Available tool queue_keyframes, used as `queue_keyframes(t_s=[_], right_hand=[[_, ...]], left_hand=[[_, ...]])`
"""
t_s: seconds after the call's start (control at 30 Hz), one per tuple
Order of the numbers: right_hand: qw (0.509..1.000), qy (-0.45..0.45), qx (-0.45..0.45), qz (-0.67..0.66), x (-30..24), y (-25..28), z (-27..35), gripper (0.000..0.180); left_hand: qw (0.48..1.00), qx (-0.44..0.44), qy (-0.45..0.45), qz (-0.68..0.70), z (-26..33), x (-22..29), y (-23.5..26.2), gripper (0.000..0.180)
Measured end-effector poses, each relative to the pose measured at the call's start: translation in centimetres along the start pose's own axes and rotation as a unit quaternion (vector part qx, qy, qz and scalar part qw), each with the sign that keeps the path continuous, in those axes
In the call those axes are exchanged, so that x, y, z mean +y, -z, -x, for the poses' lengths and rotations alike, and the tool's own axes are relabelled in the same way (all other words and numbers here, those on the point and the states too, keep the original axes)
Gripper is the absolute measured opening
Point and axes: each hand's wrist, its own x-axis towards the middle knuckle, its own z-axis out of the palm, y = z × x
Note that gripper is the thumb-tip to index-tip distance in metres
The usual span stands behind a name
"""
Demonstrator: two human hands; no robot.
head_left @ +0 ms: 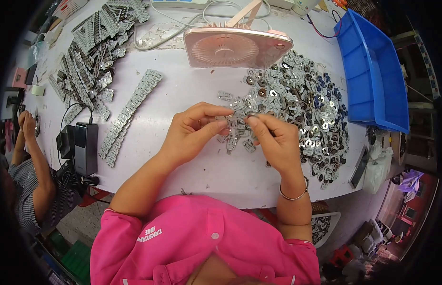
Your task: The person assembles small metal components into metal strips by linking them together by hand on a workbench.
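1. Your left hand (pixel 194 130) is hovering over the table (pixel 192 180), on the near side of the pink fan (pixel 224 50); its thumb and index fingers are showing a narrow gap at the tips, and I cannot tell whether they are gripping anything.
2. Your right hand (pixel 280 140) is pinching a small dark piece (pixel 252 115) between thumb and index fingers, nearer you than the fan and slightly to the right of its middle.
3. Both of your hands are facing each other, fingertips near but apart, above the left edge of the pile of small metal parts (pixel 306 99), which is spreading to the right of the fan and toward you.
4. Your right wrist is wearing 1 bracelet (pixel 294 195), well on your side of the fan.
5. A narrow bundle of metal strips (pixel 130 118) is lying left of the fan and nearer you; a heap of strips (pixel 90 52) is sitting farther left.
6. To the fan's right, a blue bin (pixel 356 71) is standing beyond the pile.
7. A black boxy device (pixel 86 149) is standing left of the fan, closer to you.
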Motion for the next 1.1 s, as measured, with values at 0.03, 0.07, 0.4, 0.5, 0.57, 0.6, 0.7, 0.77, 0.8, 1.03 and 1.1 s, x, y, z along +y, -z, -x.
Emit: queue_keyframes(t_s=[0.03, 0.07, 0.4, 0.5, 0.57, 0.6, 0.7, 0.77, 0.8, 1.03, 1.1], right_hand=[[0.998, -0.018, -0.050, -0.035, -0.3, 0.1, 0.1, 0.017], [0.992, -0.035, -0.100, -0.071, -0.4, 0.1, 0.3, 0.017], [0.978, -0.098, -0.120, -0.141, -1.8, 0.0, 0.3, 0.019], [0.974, -0.114, -0.139, -0.137, -1.6, 0.3, 0.4, 0.019], [0.977, -0.097, -0.144, -0.124, -1.6, 0.2, 0.4, 0.019], [0.980, -0.081, -0.147, -0.110, -1.6, 0.1, 0.4, 0.019], [0.959, -0.130, -0.218, -0.125, -1.6, 0.5, 0.2, 0.021], [0.947, -0.144, -0.223, -0.181, -1.4, 0.0, 0.5, 0.022], [0.932, -0.159, -0.225, -0.236, -1.3, -0.2, 0.7, 0.022], [0.940, -0.161, -0.125, -0.275, -1.0, -0.9, 0.5, 0.020], [0.951, -0.135, -0.123, -0.249, -1.0, -1.6, 0.9, 0.020]], left_hand=[[1.000, -0.001, 0.027, 0.003, 0.0, 0.1, 0.2, 0.019], [0.999, -0.003, 0.054, 0.007, 0.0, 0.2, 0.3, 0.018], [0.996, 0.009, 0.085, 0.008, 0.1, 0.8, 0.8, 0.013], [0.997, 0.013, 0.079, 0.006, 0.1, 0.8, 1.0, 0.012], [0.996, 0.005, 0.086, 0.005, 0.1, 0.9, 1.0, 0.013], [0.996, 0.004, 0.087, 0.006, 0.1, 1.0, 1.0, 0.013], [0.989, -0.027, 0.146, 0.016, 0.0, 1.2, 1.5, 0.012], [0.970, -0.082, 0.198, 0.115, 0.0, 1.1, 2.2, 0.014], [0.970, -0.082, 0.198, 0.115, 0.0, 1.0, 2.2, 0.014], [0.999, -0.002, -0.029, -0.021, 0.3, 0.4, 0.2, 0.017], [0.991, 0.004, -0.112, -0.073, 0.3, 0.1, 0.3, 0.018]])
